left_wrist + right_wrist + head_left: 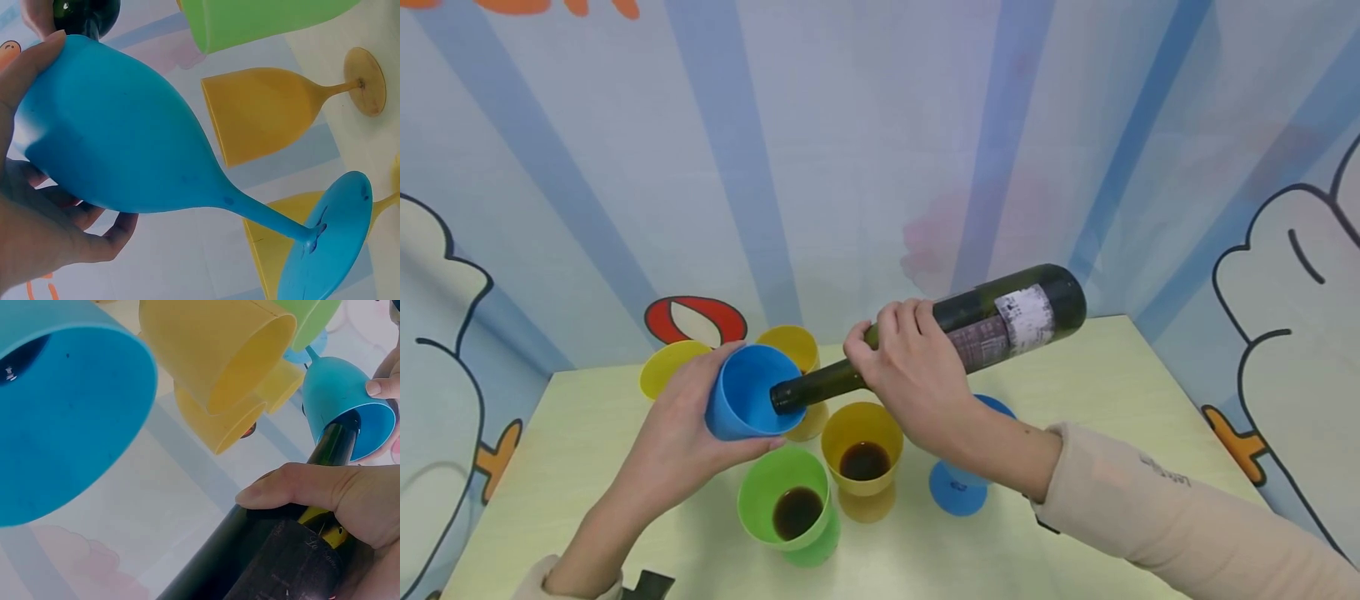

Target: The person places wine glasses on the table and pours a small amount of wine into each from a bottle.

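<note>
My left hand (pixel 673 433) grips the bowl of a blue goblet (pixel 131 137), held above the table and tilted. A dark green wine bottle (pixel 992 329) slants down to the left, its mouth just inside that goblet's rim. My right hand (pixel 917 375) holds the bottle around its neck and shoulder; the thumb lies along the glass in the right wrist view. No stream of liquid can be made out. Below stand a green goblet (pixel 751 500) and a yellow goblet (pixel 844 425), both with dark liquid inside.
Two more yellow goblets (pixel 790 337) (pixel 662 371) stand farther back, partly behind the left hand and blue goblet. A second blue goblet (pixel 94 412), with dark liquid in it, stands under the right forearm. A striped cartoon backdrop (pixel 865 167) rises behind the pale table (pixel 1097 375).
</note>
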`<state>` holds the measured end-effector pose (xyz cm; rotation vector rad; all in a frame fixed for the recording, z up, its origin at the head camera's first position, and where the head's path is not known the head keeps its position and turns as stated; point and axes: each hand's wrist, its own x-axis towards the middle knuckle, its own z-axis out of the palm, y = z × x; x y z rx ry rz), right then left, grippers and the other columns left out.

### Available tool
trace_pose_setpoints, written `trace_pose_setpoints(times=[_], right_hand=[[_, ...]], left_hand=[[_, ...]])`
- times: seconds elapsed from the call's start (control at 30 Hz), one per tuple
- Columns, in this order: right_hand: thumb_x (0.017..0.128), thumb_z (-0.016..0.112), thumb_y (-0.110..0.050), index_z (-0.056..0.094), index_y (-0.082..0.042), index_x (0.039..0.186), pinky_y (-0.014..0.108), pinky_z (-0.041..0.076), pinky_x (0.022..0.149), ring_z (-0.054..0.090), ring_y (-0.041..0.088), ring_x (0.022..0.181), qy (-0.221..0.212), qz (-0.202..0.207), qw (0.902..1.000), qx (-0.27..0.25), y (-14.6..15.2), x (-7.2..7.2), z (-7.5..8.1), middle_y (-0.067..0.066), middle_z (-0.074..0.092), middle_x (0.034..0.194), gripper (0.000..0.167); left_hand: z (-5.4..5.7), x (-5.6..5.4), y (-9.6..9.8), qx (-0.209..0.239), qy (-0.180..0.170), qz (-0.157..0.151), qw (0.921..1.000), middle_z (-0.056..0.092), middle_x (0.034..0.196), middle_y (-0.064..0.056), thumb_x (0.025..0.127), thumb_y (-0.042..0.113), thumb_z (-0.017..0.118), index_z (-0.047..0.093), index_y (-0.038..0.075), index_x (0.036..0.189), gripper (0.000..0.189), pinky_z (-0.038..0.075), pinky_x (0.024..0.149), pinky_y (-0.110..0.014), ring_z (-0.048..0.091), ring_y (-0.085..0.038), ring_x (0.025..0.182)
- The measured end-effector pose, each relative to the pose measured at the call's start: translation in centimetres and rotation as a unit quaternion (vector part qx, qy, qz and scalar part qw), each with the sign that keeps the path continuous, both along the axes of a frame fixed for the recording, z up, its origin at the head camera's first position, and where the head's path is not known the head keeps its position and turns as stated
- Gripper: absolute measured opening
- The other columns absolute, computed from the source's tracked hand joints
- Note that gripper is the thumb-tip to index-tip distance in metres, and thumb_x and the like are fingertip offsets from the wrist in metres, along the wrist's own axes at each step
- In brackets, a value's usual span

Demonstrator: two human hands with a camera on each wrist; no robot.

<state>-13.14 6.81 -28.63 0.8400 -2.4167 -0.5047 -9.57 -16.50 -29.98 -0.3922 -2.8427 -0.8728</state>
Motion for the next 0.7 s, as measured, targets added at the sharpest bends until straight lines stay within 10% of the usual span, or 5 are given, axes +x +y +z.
trace_pose_setpoints(times=[0.7], right_hand=[[0.071, 0.076, -0.009, 0.05, -0.005, 0.11, 0.044, 0.044, 0.089, 0.055, 0.039, 0.093, -0.005, -0.012, 0.9999, 0.01, -0.16, 0.23, 0.23, 0.025, 0.058, 0.099, 0.047]], left_hand=[[0.0, 0.08, -0.13, 0.007, 0.006, -0.004, 0.9999, 0.044, 0.125, -0.02, 0.063, 0.038, 0.083, 0.035, 0.004, 0.135, 0.093, 0.047, 0.076, -0.057, 0.039, -0.04, 0.112]])
